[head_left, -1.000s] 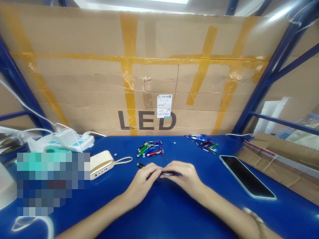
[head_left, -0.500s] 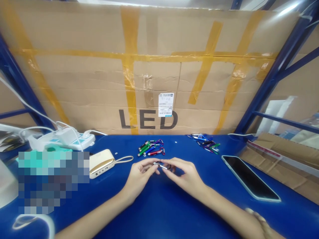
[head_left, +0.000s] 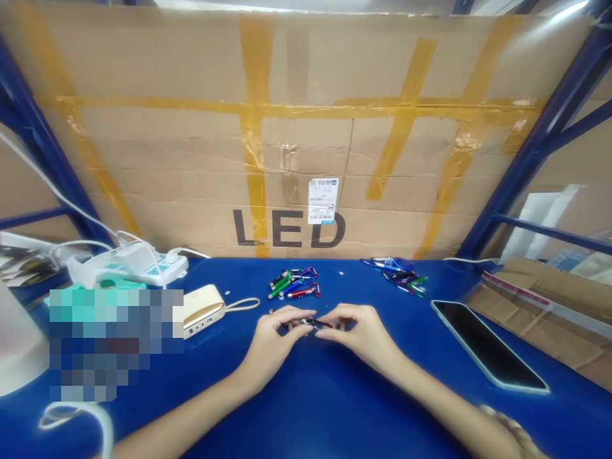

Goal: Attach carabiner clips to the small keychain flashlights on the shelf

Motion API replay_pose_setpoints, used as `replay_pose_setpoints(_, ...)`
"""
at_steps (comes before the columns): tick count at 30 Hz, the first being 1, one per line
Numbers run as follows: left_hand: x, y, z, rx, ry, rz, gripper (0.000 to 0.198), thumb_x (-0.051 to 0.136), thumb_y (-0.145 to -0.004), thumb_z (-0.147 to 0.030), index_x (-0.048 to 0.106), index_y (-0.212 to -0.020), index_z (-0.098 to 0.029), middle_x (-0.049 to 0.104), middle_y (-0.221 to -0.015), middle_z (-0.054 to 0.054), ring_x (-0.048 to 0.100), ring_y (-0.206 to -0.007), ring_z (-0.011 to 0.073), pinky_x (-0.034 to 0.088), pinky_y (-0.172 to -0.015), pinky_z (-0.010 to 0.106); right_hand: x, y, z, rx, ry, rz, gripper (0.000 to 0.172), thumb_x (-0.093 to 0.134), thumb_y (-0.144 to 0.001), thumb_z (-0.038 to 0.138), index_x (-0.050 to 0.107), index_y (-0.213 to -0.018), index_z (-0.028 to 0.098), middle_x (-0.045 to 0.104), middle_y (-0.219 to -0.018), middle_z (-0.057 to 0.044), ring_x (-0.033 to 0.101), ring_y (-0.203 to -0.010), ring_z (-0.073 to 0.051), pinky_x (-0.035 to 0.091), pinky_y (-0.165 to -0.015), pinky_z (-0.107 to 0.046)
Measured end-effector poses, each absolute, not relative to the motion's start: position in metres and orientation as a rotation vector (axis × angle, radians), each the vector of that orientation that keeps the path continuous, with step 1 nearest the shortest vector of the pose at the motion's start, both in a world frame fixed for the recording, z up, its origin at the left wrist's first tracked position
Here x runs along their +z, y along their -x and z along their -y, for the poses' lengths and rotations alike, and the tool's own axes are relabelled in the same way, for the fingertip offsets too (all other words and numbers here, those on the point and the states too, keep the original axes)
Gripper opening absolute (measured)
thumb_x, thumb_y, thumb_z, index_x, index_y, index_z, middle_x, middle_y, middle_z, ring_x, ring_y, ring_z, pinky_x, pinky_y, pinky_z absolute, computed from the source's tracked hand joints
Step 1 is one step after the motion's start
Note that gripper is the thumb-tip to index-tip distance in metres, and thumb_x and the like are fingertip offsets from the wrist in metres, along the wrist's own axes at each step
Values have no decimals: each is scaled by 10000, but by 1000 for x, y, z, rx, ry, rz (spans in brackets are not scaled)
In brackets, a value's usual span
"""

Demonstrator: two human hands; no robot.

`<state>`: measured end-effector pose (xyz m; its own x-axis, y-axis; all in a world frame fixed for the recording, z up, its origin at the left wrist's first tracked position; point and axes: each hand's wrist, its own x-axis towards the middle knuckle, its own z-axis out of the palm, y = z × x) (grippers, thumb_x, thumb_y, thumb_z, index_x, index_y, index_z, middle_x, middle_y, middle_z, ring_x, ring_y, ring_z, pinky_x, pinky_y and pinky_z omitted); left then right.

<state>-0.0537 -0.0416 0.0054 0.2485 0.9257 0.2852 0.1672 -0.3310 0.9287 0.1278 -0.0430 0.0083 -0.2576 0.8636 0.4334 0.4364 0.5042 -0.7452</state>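
My left hand (head_left: 281,336) is closed around the body of a small black keychain flashlight, whose dark end pokes out behind the fingers. Thumb and fingers of my right hand (head_left: 357,329) pinch the black carabiner (head_left: 323,324) at its other end. Between the fingertips a small silvery joint shows; the rest is covered by the hands. Just beyond them lies a pile of keychain flashlights (head_left: 289,284) in green, blue, black and red, with carabiners attached. Farther right is a heap of loose carabiners (head_left: 399,275), mostly blue and black with some green.
A cream power bank (head_left: 205,309) with a strap lies to the left, near a white power strip (head_left: 167,271) with cables. On the right are a phone (head_left: 488,344) and a cardboard box (head_left: 549,306). A large carton (head_left: 191,159) stands behind the blue table (head_left: 325,408).
The flashlight has turned in my hands; its dark end now shows behind the left fingers. Both hands stay close together, and the whole view has shifted slightly.
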Motion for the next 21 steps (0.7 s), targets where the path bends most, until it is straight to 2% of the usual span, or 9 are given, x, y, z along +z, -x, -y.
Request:
replay_pose_setpoints(3,6,54,42,1179,-1678,-1042,173,689,-649,-251,735,-807,-197,673,-716,24,563,-634,133,458,-618,231,8,-128,42,844,1129,1781,246,714,-647,378,716,-738,150,659,-625,-31,580,-557,-129,470,-510,-219)
replay_pose_setpoints(6,5,53,42,1210,-1646,-1065,171,729,-604,-255,737,-762,-189,686,-700,25,559,-620,134,458,-612,233,8,-126,43,974,1079,1704,267,660,-702,399,710,-775,148,670,-717,-48,605,-613,-135,497,-575,-238)
replay_pose_setpoints(9,5,53,42,1229,-1626,-1093,176,750,-573,-250,738,-733,-180,694,-700,31,559,-607,134,460,-599,234,10,-125,45,775,1095,1772,216,648,-722,370,715,-742,166,655,-792,-58,578,-620,-118,465,-530,-217)
replay_pose_setpoints(12,5,53,42,1246,-1616,-1117,178,756,-561,-251,737,-722,-177,695,-694,30,563,-606,134,460,-591,229,13,-125,46,596,1110,1870,183,631,-746,340,722,-764,183,637,-728,-45,521,-554,-94,425,-481,-207)
replay_pose_setpoints(17,7,54,41,1261,-1595,-1140,196,749,-571,-270,738,-744,-180,680,-636,15,558,-585,128,453,-573,218,11,-123,48,639,1070,1875,237,602,-769,380,696,-768,162,642,-714,-47,579,-585,-110,488,-538,-220)
replay_pose_setpoints(21,5,54,39,1268,-1607,-1134,202,761,-546,-269,737,-720,-169,698,-682,31,563,-592,134,454,-570,222,7,-121,49,669,1054,1833,266,609,-756,414,679,-767,158,644,-724,-47,609,-591,-120,517,-551,-227)
